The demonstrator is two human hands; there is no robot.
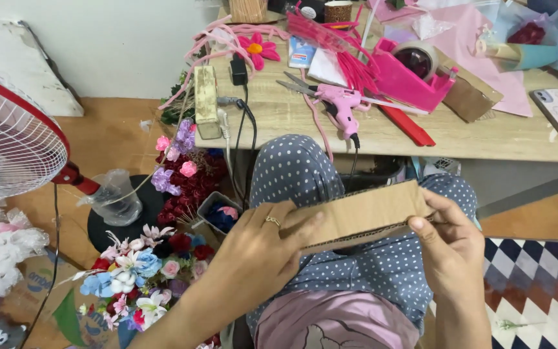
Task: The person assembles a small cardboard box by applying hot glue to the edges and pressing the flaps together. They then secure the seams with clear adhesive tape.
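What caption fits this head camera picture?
Both hands, left hand and right hand, hold a cardboard strip over a lap.

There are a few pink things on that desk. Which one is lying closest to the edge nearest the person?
The pink glue gun. It lies at the near edge of the wooden desk, nozzle pointing left, while the pink tape dispenser and the pink pipe-cleaner flower sit farther back.

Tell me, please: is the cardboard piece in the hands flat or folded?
Folded, it seems. The cardboard piece shows a lengthwise crease, with a darker flap under the top face. The left hand and right hand grip its ends.
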